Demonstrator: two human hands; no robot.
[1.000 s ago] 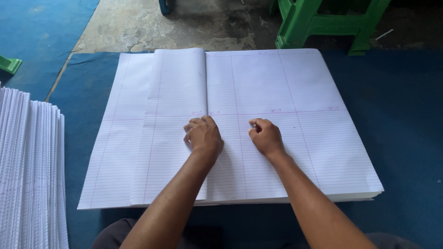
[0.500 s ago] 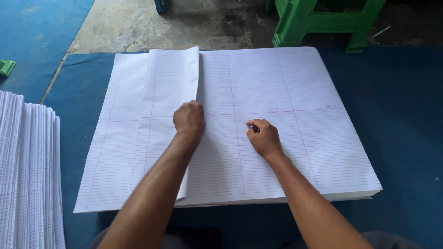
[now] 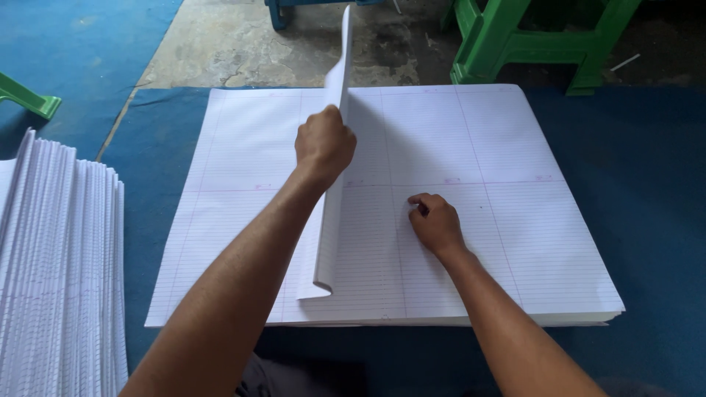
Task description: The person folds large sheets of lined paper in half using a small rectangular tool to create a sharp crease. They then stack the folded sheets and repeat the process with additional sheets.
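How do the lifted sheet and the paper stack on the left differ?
The lifted sheet is one ruled sheet, raised and curling in the left hand; the side stack is many sheets lying untouched. The sheet rises from the big flat pile; the stack sits apart. Both are white paper.

No packages, labels, signs or screens show anywhere in this view.
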